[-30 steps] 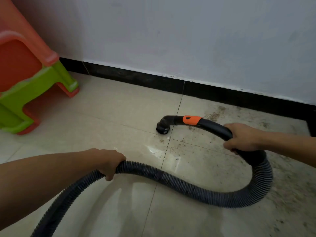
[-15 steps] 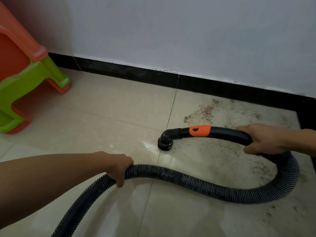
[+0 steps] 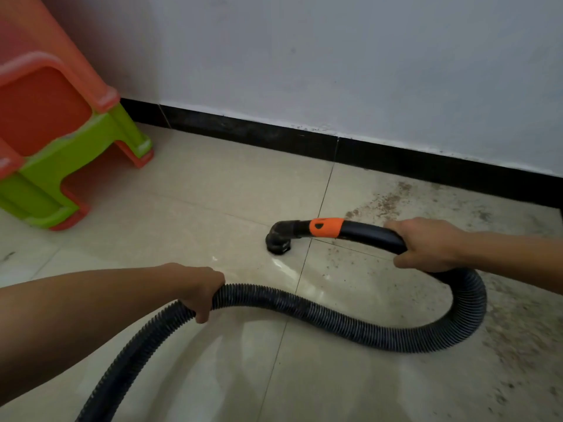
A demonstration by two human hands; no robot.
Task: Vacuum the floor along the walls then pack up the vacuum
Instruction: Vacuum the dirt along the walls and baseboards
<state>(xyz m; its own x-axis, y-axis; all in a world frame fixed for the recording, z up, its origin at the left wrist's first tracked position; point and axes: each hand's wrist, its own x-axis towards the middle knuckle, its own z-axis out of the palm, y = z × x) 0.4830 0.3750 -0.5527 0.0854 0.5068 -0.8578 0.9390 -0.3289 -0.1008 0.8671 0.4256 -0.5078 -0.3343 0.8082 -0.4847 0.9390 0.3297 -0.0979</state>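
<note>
The floor point(image 3: 213, 190) is pale beige glossy tile with thin grout lines, and light glints off it just below the nozzle point(image 3: 276, 242). Brown dirt point(image 3: 384, 202) speckles the tiles on the right, thickest near the baseboard point(image 3: 396, 159) and along the right edge; the tiles to the left look cleaner. The black baseboard runs along the foot of a plain white wall point(image 3: 335, 62). At left, stacked orange and green stools point(image 3: 61, 141) stand on the floor near the wall.

The nozzle sits mouth-down on the tile beside a grout line, well short of the baseboard. The right hand point(image 3: 426, 243) has its fingers wrapped round the black handle point(image 3: 371, 234), behind an orange collar point(image 3: 325, 227). The ribbed hose point(image 3: 335, 322) loops from that hand across the floor to the left hand point(image 3: 199, 287), whose fingers curl round it, then runs off the bottom edge.
</note>
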